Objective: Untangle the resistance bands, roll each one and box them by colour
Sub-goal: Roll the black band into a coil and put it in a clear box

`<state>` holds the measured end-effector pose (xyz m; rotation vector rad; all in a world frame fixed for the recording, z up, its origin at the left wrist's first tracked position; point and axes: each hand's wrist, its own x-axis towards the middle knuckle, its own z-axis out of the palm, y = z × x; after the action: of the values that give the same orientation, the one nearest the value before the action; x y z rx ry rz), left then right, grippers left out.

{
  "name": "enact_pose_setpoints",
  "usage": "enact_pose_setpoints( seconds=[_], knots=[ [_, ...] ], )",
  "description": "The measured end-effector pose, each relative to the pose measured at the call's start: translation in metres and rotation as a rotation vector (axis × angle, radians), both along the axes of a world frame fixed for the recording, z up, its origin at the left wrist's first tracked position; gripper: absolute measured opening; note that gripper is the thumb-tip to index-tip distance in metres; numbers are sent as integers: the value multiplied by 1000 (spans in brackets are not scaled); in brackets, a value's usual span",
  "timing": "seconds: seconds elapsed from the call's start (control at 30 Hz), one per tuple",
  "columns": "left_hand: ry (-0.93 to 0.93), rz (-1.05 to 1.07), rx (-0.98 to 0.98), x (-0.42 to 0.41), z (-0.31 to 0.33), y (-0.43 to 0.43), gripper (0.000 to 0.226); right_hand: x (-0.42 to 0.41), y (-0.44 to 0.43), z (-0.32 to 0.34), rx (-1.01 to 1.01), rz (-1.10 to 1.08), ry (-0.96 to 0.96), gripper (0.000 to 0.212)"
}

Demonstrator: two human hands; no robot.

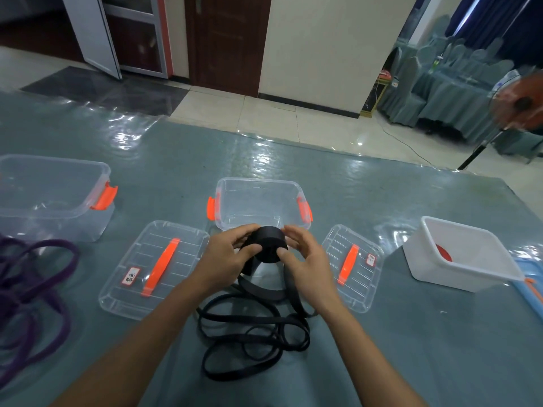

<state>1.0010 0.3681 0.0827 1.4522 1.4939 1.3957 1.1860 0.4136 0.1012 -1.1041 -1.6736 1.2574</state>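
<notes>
A black resistance band is partly wound into a thick roll (269, 243) held above the table, just in front of a clear box (258, 202) with orange clips. My left hand (224, 257) grips the roll from the left with its thumb on the front face. My right hand (304, 257) holds it from the right, thumb pressed on the front. The band's loose tail drops from the roll into a tangle of black bands (252, 333) on the table below. A pile of purple bands (29, 295) lies at the left edge.
Another clear box (53, 198) stands at the left, and a white box (458, 254) holding something red at the right. Two clear lids (152, 268) (352, 265) with orange handles lie flat on either side of my hands. A fan (520, 104) stands beyond the table's right edge.
</notes>
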Motion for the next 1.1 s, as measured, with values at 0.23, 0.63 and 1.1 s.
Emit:
enact_pose_setpoints(
  seconds=[0.23,0.63,1.1],
  knots=[
    [74,-57,83,12,23,13,40,9,14,31,142,-3,-98,41],
    [-235,5,156,-2,86,45,33,0,28,28,-110,28,237,60],
    [-217,41,289,-12,119,47,35,-16,52,14,107,-81,-164,17]
  ],
)
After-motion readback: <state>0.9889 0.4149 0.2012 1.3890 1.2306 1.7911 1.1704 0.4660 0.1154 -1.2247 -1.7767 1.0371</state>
